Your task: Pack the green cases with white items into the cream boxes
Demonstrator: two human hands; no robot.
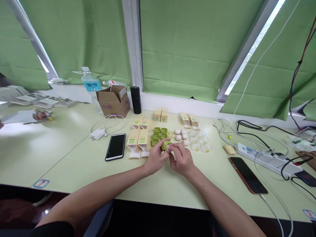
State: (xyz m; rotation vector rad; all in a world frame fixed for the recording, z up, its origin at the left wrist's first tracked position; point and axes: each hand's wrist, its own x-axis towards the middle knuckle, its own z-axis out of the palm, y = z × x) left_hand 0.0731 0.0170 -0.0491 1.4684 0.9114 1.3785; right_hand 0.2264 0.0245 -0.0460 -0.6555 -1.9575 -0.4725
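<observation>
One small green container [164,144], between the two hands: left hand [156,157] curled around it, right hand [182,159] with fingers drawn narrow at a pale piece [169,147] at its end, whether gripping or only touching cannot be told. Just beyond the hands, further green containers [156,135] in rows, with pale pink pieces [178,137] and clear domes [206,147] successively rightward; left of the hands, cartons with green panels [133,141], then a dark-screened phone [115,147]; well right of them, a white power strip [266,159]
</observation>
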